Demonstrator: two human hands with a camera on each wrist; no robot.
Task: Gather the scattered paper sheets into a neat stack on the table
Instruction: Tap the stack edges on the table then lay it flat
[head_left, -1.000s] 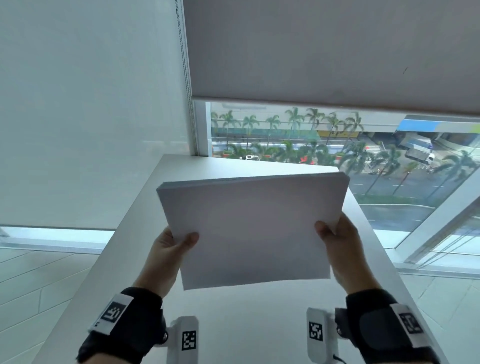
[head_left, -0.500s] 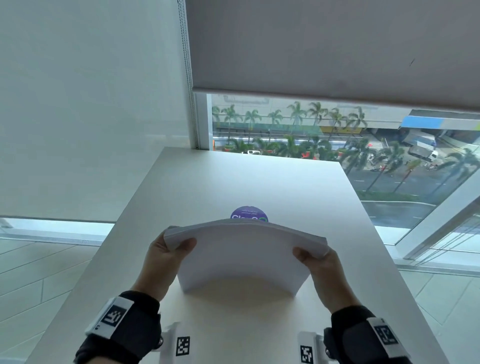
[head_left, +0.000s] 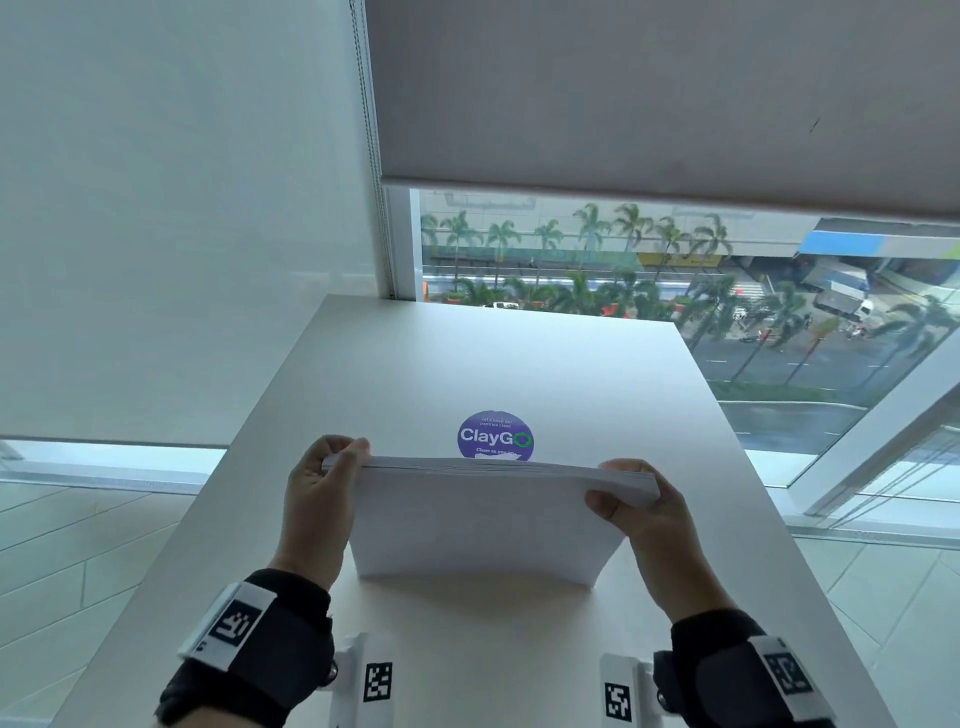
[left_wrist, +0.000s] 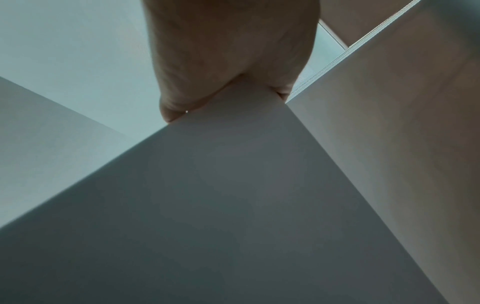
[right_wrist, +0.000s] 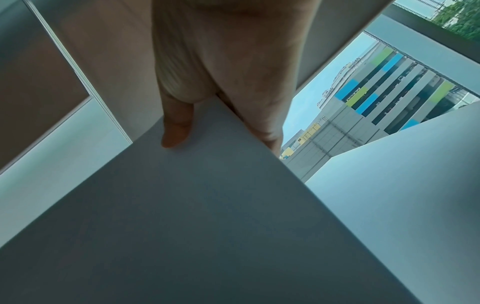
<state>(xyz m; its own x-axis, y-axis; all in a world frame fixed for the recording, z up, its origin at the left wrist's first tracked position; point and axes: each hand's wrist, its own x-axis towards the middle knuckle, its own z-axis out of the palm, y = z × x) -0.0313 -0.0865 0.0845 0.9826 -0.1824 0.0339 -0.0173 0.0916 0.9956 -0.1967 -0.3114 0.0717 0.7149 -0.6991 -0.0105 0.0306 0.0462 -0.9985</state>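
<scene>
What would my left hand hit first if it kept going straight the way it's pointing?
Probably nothing soon: the left hand holding the paper stack points across bare table toward the window blind. Depth is unclear.

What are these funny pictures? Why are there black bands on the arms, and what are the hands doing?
A person wears three cameras: one on the head, one on each wrist band. The head picture looks down at a white table by a window. The left hand and the right hand grip the two sides of a paper stack, standing it on its bottom edge on the table, with a purple round sticker behind it. The two wrist pictures look along each hand at the paper from very close.
</scene>
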